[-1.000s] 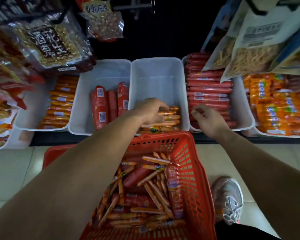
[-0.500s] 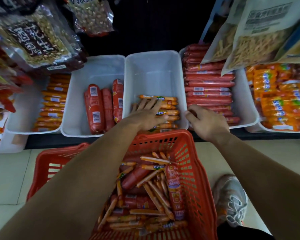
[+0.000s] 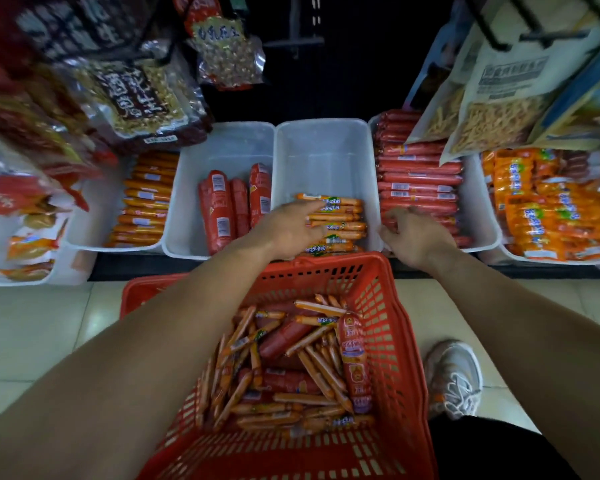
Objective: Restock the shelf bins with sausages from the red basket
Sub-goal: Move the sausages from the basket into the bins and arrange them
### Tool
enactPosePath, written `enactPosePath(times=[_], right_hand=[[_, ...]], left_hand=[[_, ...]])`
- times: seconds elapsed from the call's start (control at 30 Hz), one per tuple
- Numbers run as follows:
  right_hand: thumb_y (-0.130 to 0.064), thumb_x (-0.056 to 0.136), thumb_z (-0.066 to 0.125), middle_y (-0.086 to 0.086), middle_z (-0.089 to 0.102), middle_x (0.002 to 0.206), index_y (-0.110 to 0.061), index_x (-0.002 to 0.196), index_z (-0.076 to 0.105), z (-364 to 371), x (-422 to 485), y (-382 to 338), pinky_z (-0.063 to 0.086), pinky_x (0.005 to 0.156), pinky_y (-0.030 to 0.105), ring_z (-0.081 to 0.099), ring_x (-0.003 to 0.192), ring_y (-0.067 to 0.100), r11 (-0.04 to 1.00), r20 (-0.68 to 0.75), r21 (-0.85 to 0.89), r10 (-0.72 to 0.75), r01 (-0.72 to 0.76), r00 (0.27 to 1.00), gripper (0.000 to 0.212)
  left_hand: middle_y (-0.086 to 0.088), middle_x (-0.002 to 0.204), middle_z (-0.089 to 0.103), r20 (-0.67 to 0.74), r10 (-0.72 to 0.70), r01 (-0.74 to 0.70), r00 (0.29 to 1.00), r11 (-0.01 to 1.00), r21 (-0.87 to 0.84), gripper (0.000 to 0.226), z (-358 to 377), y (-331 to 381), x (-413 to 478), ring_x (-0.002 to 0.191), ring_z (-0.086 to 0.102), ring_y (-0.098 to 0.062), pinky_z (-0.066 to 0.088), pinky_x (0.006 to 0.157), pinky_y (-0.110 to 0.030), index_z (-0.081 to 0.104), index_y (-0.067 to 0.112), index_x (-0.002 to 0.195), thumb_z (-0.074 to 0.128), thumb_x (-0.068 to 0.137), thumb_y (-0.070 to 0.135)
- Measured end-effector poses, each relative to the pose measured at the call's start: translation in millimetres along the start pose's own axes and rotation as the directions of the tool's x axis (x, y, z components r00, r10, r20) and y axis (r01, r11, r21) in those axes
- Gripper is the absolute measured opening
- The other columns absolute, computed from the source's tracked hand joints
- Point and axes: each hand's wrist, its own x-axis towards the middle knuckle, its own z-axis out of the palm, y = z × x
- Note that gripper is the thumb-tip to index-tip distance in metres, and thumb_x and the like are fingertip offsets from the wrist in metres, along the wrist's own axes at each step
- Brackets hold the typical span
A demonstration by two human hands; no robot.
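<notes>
Left hand (image 3: pixel 297 225) flat, fingers spread, holding nothing, pressing sausages (image 3: pixel 340 220) level in bin (image 3: pixel 321 147); right hand (image 3: pixel 414 237) loosely curled, empty, just beside.

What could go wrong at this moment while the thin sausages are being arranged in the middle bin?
1. The left hand presses flat on the stack of thin orange sausages; they may roll toward the empty back of the clear white plastic bin.
2. The red plastic basket also holds thick red sausages, which could land in the wrong bin.
</notes>
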Motion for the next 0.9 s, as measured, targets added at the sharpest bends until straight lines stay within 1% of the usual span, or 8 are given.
enactPosePath(times=[0.13, 0.3, 0.37, 0.57, 0.7, 0.8, 0.83, 0.9], right_hand=[[-0.032, 0.092, 0.055, 0.019, 0.053, 0.133, -0.014, 0.132, 0.054, -13.0, -32.6, -38.6, 0.043, 0.096, 0.041, 0.05, 0.12, 0.04, 1.0, -0.073, -0.012, -0.007, 0.007, 0.997, 0.044], [-0.022, 0.089, 0.057, 0.017, 0.055, 0.123, -0.012, 0.124, 0.058, 19.2, -96.3, -78.4, 0.043, 0.097, 0.043, 0.05, 0.116, 0.04, 0.991, -0.211, 0.022, -0.125, 0.133, 0.969, 0.037], [-0.023, 0.088, 0.058, 0.013, 0.056, 0.122, -0.015, 0.123, 0.06, 43.5, -116.1, -84.5, 0.046, 0.098, 0.042, 0.053, 0.115, 0.037, 0.985, -0.154, 0.047, -0.155, 0.163, 0.976, 0.035], [-0.034, 0.091, 0.061, 0.013, 0.051, 0.133, -0.019, 0.138, 0.051, 128.5, -151.0, -71.9, 0.046, 0.091, 0.034, 0.058, 0.112, 0.033, 0.998, 0.303, 0.032, -0.068, 0.061, 0.951, 0.05], [-0.042, 0.09, 0.066, 0.016, 0.039, 0.149, -0.014, 0.149, 0.036, 173.5, -151.0, -62.0, 0.04, 0.104, 0.037, 0.044, 0.133, 0.034, 0.995, 0.434, -0.075, -0.028, 0.067, 0.901, 0.072], [-0.06, 0.084, 0.065, 0.016, 0.013, 0.163, -0.013, 0.157, 0.016, 201.4, -142.1, -65.2, 0.027, 0.117, 0.045, 0.015, 0.15, 0.035, 0.992, 0.509, -0.087, -0.031, 0.087, 0.86, 0.1], [-0.067, 0.08, 0.064, 0.015, 0.006, 0.165, -0.014, 0.158, 0.009, 209.8, -139.6, -67.3, 0.024, 0.118, 0.048, 0.01, 0.15, 0.036, 0.992, 0.534, -0.095, -0.016, 0.078, 0.845, 0.109], [-0.074, 0.076, 0.064, 0.015, -0.002, 0.164, -0.013, 0.158, 0.002, 223.5, -136.6, -72.2, 0.021, 0.117, 0.052, 0.005, 0.15, 0.039, 0.993, 0.554, -0.115, 0.045, 0.023, 0.831, 0.119]], left_hand=[[0.006, 0.118, 0.067, -0.126, -0.085, 0.064, 0.988, 0.985, -0.16, 0.039, -15.3, -13.7, -78.5, 0.104, 0.062, -0.011, 0.048, 0.095, -0.026, 0.06, 0.027, 0.129, 0.066, 0.093, 0.039], [0.015, 0.087, 0.064, -0.168, -0.241, 0.204, 0.956, 0.957, -0.208, 0.007, 12.2, -55.8, -169.7, 0.093, 0.063, -0.012, 0.045, 0.085, -0.024, 0.065, 0.031, 0.096, 0.068, 0.09, 0.034], [0.009, 0.091, 0.067, -0.096, -0.314, 0.288, 0.944, 0.933, -0.217, 0.011, 33.2, -76.6, -196.5, 0.097, 0.065, -0.017, 0.047, 0.085, -0.028, 0.066, 0.031, 0.094, 0.067, 0.087, 0.04], [-0.003, 0.115, 0.064, 0.1, -0.463, 0.473, 0.881, 0.868, -0.148, 0.038, 93.8, -121.3, -234.7, 0.105, 0.061, -0.023, 0.045, 0.084, -0.032, 0.061, 0.015, 0.121, 0.066, 0.092, 0.038], [-0.013, 0.126, 0.062, 0.164, -0.487, 0.502, 0.858, 0.862, -0.065, 0.067, 123.7, -142.4, -228.0, 0.115, 0.059, -0.032, 0.047, 0.09, -0.036, 0.053, 0.019, 0.133, 0.072, 0.078, 0.052], [-0.014, 0.164, 0.016, 0.203, -0.489, 0.486, 0.849, 0.871, 0.067, 0.097, 131.8, -155.9, -214.6, 0.149, 0.017, -0.039, 0.025, 0.118, -0.047, 0.022, 0.025, 0.156, 0.076, 0.08, 0.051], [-0.01, 0.166, 0.0, 0.209, -0.5, 0.5, 0.841, 0.864, 0.056, 0.104, 134.1, -159.5, -210.0, 0.152, 0.001, -0.037, 0.015, 0.121, -0.048, 0.011, 0.026, 0.159, 0.077, 0.08, 0.049], [-0.006, 0.166, -0.011, 0.196, -0.552, 0.562, 0.81, 0.827, 0.005, 0.115, 139.6, -165.7, -200.8, 0.152, -0.007, -0.037, 0.011, 0.122, -0.049, 0.0, 0.029, 0.159, 0.079, 0.078, 0.049]])
